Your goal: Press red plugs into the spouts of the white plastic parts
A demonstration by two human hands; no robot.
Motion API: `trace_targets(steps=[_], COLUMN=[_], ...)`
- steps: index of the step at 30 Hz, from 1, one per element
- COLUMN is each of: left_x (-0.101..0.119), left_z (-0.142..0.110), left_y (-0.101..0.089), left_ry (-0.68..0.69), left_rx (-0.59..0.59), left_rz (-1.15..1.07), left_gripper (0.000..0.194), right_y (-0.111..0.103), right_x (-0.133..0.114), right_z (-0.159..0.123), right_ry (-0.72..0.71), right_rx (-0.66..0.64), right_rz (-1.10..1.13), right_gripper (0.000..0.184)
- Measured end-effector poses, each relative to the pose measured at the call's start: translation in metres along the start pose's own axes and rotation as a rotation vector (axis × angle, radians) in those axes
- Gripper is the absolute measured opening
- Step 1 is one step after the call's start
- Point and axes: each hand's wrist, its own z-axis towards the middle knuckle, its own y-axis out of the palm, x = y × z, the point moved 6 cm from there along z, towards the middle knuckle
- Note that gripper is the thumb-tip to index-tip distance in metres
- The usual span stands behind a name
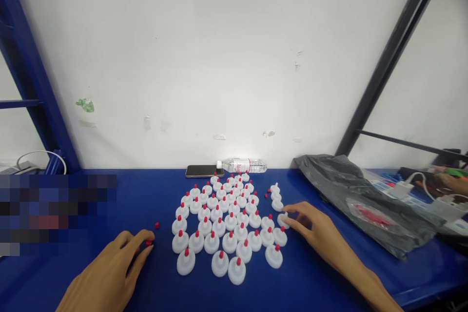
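My left hand point(120, 258) is at the lower left, thumb and forefinger closed on a small red cap point(148, 243). Just beyond its fingertips another red cap point(157, 225) lies on the blue table. On the right, my right hand point(310, 224) has its thumb and fingertips around the rim of a white nozzle lid point(281, 219) that shows no red tip. Behind that lid, a short row of white lids without red tips point(277, 204) lies close together. Many white lids with red caps point(230, 241) stand nozzle up in the middle, between my hands.
Two loose red caps point(266, 196) lie left of the short row. At the wall are a phone point(199, 171) and a clear water bottle point(243, 165) on its side. A grey plastic bag point(351, 195) covers the right side, with white chargers point(402, 187) beyond it. Metal posts flank the table point(146, 292).
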Motion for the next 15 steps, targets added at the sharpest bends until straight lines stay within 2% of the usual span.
trace_targets(steps=[2, 4, 7, 11, 15], left_x=[-0.002, -0.002, -0.003, -0.002, 0.01], left_z=[0.001, 0.0, -0.001, -0.006, -0.027], left_y=[0.002, 0.002, 0.002, -0.01, -0.029], left_ry=[-0.03, -0.041, -0.051, -0.07, -0.001], left_rx=[-0.064, -0.076, -0.058, 0.086, 0.325], left_rz=[-0.001, -0.013, -0.02, 0.0, -0.005], left_gripper=[0.058, 0.058, 0.057, 0.052, 0.039], right_y=[-0.005, -0.006, 0.004, 0.015, -0.002], right_x=[-0.001, -0.006, -0.018, -0.026, -0.028], right_z=[-0.007, -0.017, -0.028, -0.027, -0.03], right_ry=[0.018, 0.024, -0.019, -0.082, -0.055], right_rx=[0.038, 0.041, -0.047, -0.1, 0.04], right_rz=[-0.01, -0.001, 0.036, 0.056, 0.075], right_gripper=[0.04, 0.041, 0.034, 0.025, 0.029])
